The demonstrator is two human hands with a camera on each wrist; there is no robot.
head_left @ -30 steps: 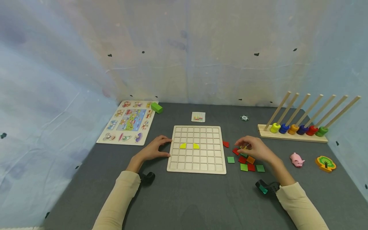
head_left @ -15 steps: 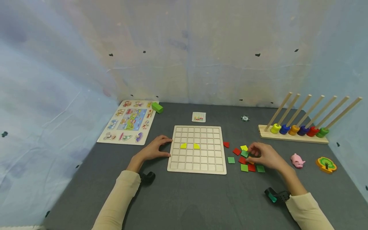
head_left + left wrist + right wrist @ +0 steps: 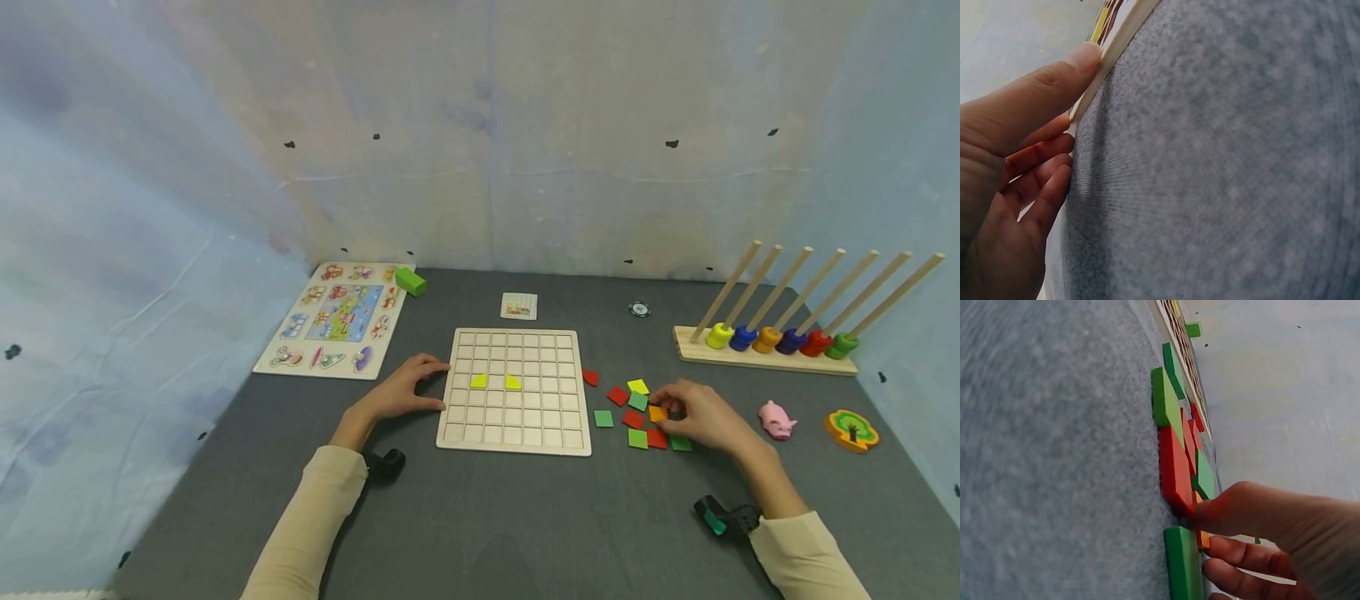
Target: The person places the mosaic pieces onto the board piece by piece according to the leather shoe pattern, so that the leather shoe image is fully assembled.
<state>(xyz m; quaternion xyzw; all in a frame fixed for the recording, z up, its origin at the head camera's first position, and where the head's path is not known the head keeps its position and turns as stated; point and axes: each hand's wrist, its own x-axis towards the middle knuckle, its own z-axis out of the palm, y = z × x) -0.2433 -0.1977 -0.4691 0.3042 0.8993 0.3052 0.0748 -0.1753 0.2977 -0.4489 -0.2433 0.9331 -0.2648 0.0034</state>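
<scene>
Orange square tile (image 3: 657, 413) lying on the grey felt table (image 3: 495, 517) in the loose scatter of tiles just right of the wooden grid board (image 3: 514, 389), pinched at its edge between thumb and fingers of the right hand (image 3: 701, 417); seen in the right wrist view as a sliver of orange (image 3: 1204, 538) under the thumb. Around it: yellow tile (image 3: 638, 386) and green tile (image 3: 638, 401) just beyond, red tiles (image 3: 657, 438) and more green ones (image 3: 637, 438) nearer the body, one green tile (image 3: 603, 418) and one red tile (image 3: 590, 377) lying closer to the board. Grid board mostly bare, holding only two yellow pieces (image 3: 495, 382) set in neighbouring cells of one row left of centre. Right hand low over the tiles, palm down, fingers curled, forearm angled in from the lower right. Left hand (image 3: 401, 388) resting at the board's left edge, fingers straight and relaxed, thumb tip pressed against the rim (image 3: 1107, 59), gripping nothing. Farther out: small pattern card (image 3: 519, 306) beyond the board, picture peg puzzle (image 3: 333, 319) with a green block (image 3: 410, 282) at far left, poker chip (image 3: 639, 309), ring-stacking rack (image 3: 765, 354) with six coloured rings on slanted pegs at far right, pink pig (image 3: 777, 417) and wooden tree piece (image 3: 851, 428) near the right hand, well clear of the tiles.
</scene>
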